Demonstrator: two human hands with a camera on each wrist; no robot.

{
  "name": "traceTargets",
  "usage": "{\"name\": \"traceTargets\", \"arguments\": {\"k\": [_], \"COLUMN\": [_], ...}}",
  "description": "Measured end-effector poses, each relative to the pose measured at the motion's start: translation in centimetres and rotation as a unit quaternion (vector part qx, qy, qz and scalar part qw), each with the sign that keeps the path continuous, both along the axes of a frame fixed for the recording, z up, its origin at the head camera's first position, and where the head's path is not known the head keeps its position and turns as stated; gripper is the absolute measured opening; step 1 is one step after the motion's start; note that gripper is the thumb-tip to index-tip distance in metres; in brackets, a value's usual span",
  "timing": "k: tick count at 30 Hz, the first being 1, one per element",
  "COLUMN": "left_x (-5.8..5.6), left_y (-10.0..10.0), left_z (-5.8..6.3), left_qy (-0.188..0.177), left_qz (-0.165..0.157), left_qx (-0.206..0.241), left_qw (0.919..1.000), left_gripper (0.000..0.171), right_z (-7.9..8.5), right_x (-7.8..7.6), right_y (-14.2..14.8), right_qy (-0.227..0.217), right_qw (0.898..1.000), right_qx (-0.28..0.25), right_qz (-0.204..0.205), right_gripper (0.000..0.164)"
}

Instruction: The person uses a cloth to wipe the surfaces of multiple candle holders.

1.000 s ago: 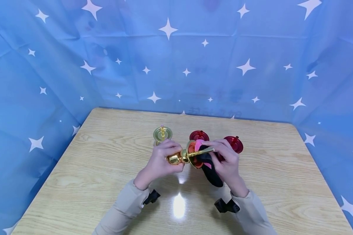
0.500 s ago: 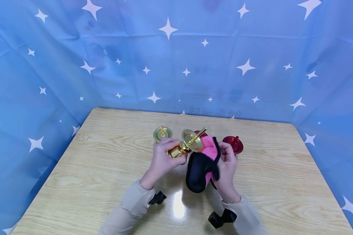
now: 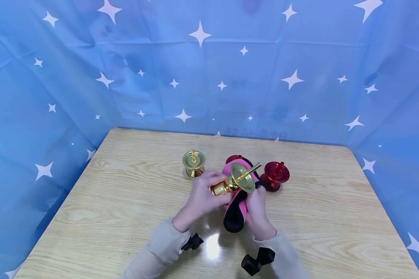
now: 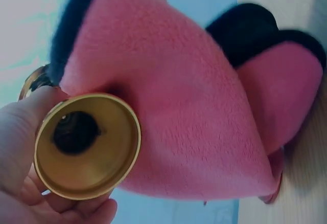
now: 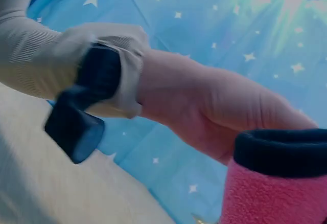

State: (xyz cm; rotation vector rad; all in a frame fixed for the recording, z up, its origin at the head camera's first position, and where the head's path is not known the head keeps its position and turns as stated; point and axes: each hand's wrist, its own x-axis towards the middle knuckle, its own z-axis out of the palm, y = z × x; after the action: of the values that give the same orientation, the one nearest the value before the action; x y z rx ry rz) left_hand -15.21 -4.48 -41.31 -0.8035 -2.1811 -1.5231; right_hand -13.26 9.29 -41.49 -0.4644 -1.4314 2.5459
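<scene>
My left hand grips the stem and base of a shiny gold candlestick, holding it tilted above the table with its dish and long spike pointing up and right. In the left wrist view the hollow base of the candlestick faces the camera, fingers and thumb around it. My right hand holds a pink fleece cloth with black edging just behind and below the dish; its fingers are mostly hidden by cloth and dish. Pink fabric of the cloth lies against the candlestick's base in the left wrist view.
A second gold candlestick stands upright on the wooden table, left of my hands. Behind the cloth a red candlestick is mostly covered. Another red candlestick stands to the right. A blue star-patterned curtain hangs beyond the table.
The candlestick has swung from pointing right to pointing up and right, and moved right with my left hand. The cloth has gone from the spike to behind the dish, with my right hand shifting left.
</scene>
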Motion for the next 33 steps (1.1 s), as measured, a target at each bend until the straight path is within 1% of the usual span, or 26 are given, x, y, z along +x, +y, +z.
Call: {"name": "traceTargets", "arguments": {"k": [2,3,6,8,10,13,15,18,22,25,28,33], "left_x": [0.1,0.2,0.3,0.3,0.2,-0.1,-0.2,-0.4,-0.5,-0.5,-0.5,-0.4], "left_y": [0.1,0.2,0.2,0.3,0.3,0.4,0.4,0.4,0.4,0.5,0.6,0.6], "left_z": [0.0,0.1,0.1,0.1,0.0,0.0,0.0,0.1,0.1,0.2,0.2,0.2], "left_qy": [0.002,0.003,0.0,-0.002,-0.004,0.001,0.001,0.006,0.004,0.005,0.01,0.019], "left_qz": [-0.003,0.001,0.016,0.028,0.041,0.065,0.075,0.09,0.102,0.101,0.097,0.086], "left_qx": [0.004,0.005,0.014,0.015,0.016,0.015,0.016,0.013,0.006,0.0,-0.007,-0.017], "left_qw": [1.0,1.0,0.9998,0.9995,0.999,0.9978,0.997,0.9959,0.9948,0.9949,0.9952,0.9959], "left_gripper": [0.029,0.029,0.029,0.03,0.03,0.03,0.029,0.028,0.027,0.027,0.027,0.027], "right_z": [0.1,0.2,0.2,0.3,0.3,0.4,0.4,0.5,0.5,0.5,0.5,0.5], "right_x": [-0.3,-0.4,-0.2,0.0,0.3,0.7,1.0,1.3,1.5,1.5,1.3,1.0], "right_y": [0.1,0.2,0.3,0.3,0.2,0.0,-0.1,-0.2,-0.2,-0.3,-0.4,-0.4], "right_qy": [-0.001,-0.005,-0.019,-0.027,-0.027,-0.016,-0.003,0.021,0.048,0.056,0.049,0.04], "right_qw": [1.0,0.999,0.998,0.997,0.997,0.999,1.0,1.0,0.997,0.996,0.997,0.998], "right_qx": [0.022,0.033,0.056,0.071,0.071,0.05,0.027,-0.01,-0.043,-0.053,-0.053,-0.054], "right_qz": [0.002,0.005,0.01,0.004,0.0,-0.008,-0.004,0.008,0.036,0.036,0.016,-0.004], "right_gripper": [0.026,0.025,0.03,0.032,0.032,0.03,0.031,0.031,0.029,0.029,0.031,0.029]}}
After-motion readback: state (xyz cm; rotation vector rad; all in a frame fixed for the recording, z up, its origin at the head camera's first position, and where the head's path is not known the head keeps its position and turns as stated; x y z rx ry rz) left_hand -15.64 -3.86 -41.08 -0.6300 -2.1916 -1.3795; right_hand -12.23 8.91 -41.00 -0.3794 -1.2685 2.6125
